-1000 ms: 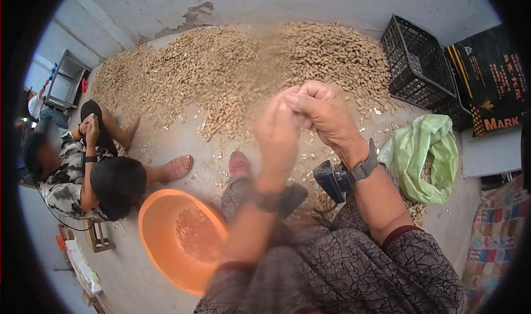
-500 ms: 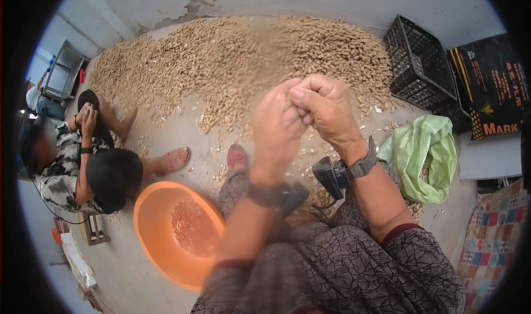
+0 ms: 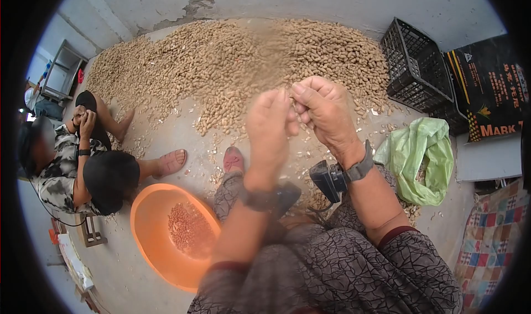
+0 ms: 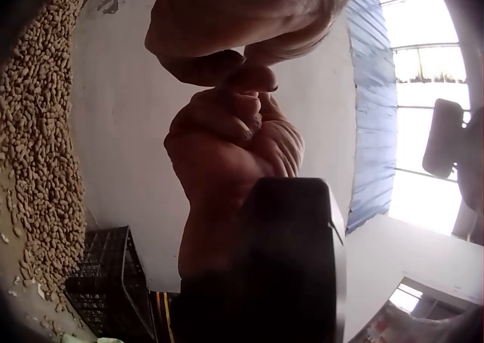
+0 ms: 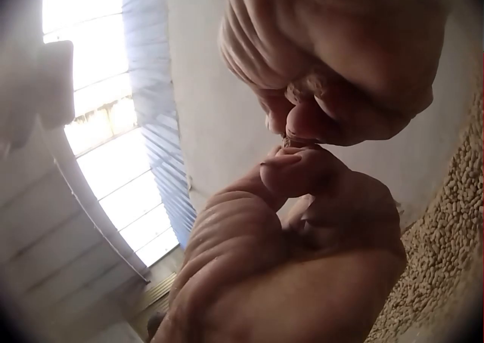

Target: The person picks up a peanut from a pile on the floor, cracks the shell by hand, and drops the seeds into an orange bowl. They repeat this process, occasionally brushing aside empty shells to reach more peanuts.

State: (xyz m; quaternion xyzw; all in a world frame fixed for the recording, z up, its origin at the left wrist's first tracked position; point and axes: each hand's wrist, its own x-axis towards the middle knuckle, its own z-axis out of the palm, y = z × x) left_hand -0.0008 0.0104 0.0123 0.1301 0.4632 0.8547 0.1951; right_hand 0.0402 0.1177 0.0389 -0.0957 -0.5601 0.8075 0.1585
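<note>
In the head view both hands meet, fingertip to fingertip, in front of a large heap of unshelled peanuts (image 3: 221, 65). The left hand (image 3: 269, 134), slightly blurred, curls its fingers and pinches with thumb and forefinger. My right hand (image 3: 327, 115) pinches from the other side, its other fingers folded in. A small brown peanut (image 5: 288, 141) shows between the touching fingertips in the right wrist view, mostly hidden by them. Deeper in the right hand's curled fingers sits another rough tan piece (image 5: 306, 88), like peanut shell. The left wrist view shows the fingertips in shadow.
An orange basin (image 3: 146, 247) holding shelled red peanuts (image 3: 188, 228) stands at lower left. Right lie a green sack (image 3: 406, 173), a black crate (image 3: 409, 65) and a printed black box (image 3: 487, 87). Another person (image 3: 83, 164) sits at left. Shell bits litter the floor.
The left hand has turned and drawn slightly left and down, so the hands now meet only at the fingertips. The right hand has barely moved; the view has shifted slightly.
</note>
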